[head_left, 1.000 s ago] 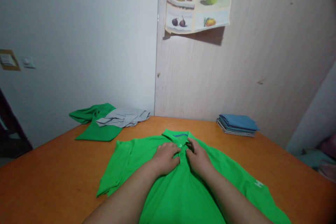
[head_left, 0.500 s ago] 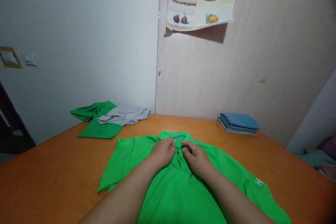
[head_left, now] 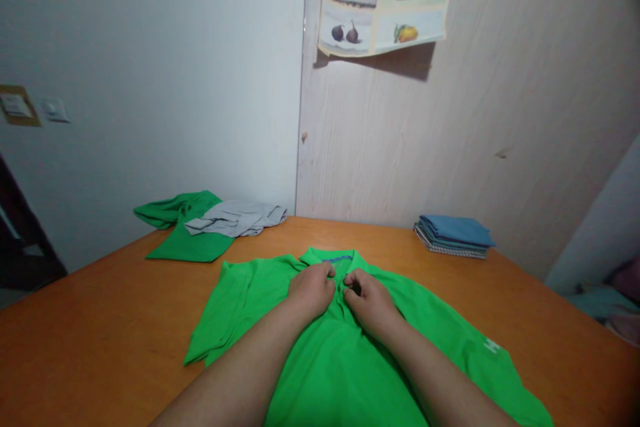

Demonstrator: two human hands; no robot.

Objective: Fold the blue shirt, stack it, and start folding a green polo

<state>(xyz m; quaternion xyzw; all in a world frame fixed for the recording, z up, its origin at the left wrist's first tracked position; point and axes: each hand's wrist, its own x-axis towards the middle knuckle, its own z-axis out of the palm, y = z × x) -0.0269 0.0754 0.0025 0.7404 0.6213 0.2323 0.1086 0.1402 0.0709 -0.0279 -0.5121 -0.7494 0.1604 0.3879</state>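
A bright green polo shirt (head_left: 345, 367) lies spread front up, its collar at the far side and a white mark on the sleeve at right. Both hands are at the neck opening, just below the collar. My left hand (head_left: 314, 290) is closed on the left edge of the placket. Opposite it, my right hand (head_left: 369, 299) has thumb and forefinger curled toward each other at the right placket edge, a gap showing between them. The fingertips partly hide the placket, and any button there is too small to make out.
An orange-brown table (head_left: 100, 333) carries the shirt. A darker green garment (head_left: 193, 249) with a grey cloth (head_left: 240, 219) over it lies at the back left. Toward the back right sits a folded stack of blue and checked cloths (head_left: 454, 235). A wall stands behind.
My right thumb and fingertips have shifted slightly left, closer to my left hand, and the placket gap looks narrower. My left hand stays nearly in place.
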